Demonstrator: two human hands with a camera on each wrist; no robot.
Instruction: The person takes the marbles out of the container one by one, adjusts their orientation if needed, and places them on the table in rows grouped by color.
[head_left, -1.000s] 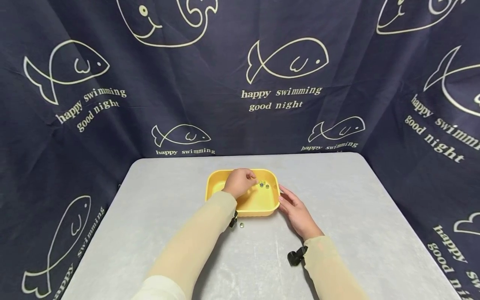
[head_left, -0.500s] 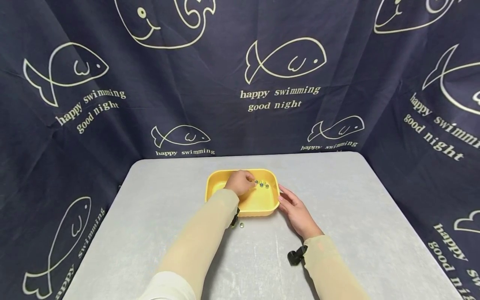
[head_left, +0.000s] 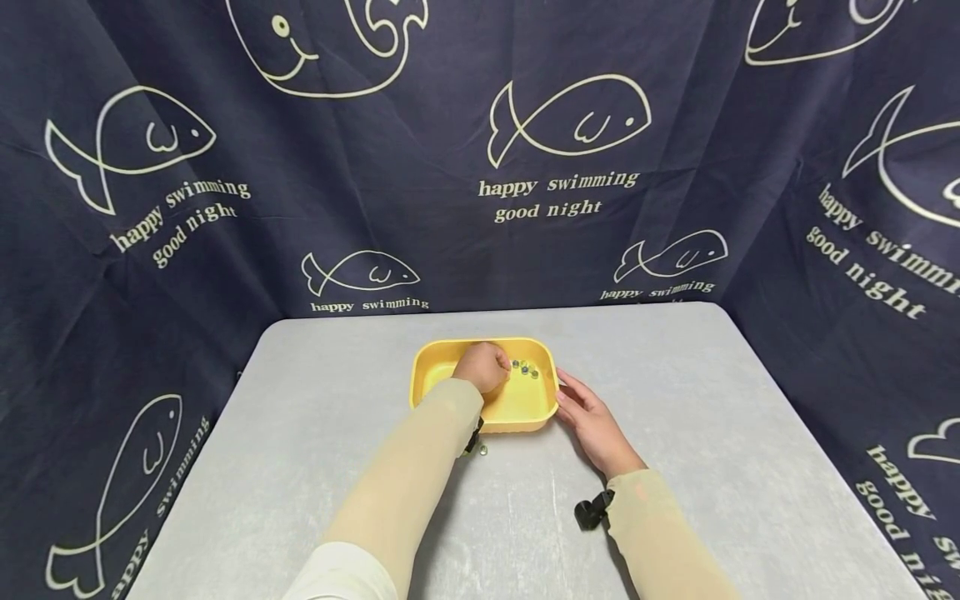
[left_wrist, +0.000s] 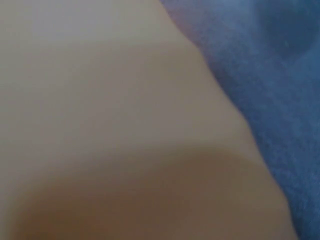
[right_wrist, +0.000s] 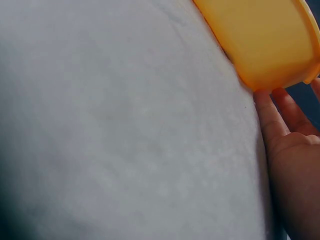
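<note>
Marbles (head_left: 525, 370), four visible inside one yellow box (head_left: 517, 414), lie just beside the left hand (head_left: 480, 367), fingers curled, grasp unclear; the right hand (head_left: 592, 421) touches the box, fingers straight.

Reads "happy swimming" and "good night" in pale letters (head_left: 504, 188), several times over, beneath fish drawings (head_left: 587, 127) on the dark blue curtain (head_left: 427, 175)
</note>
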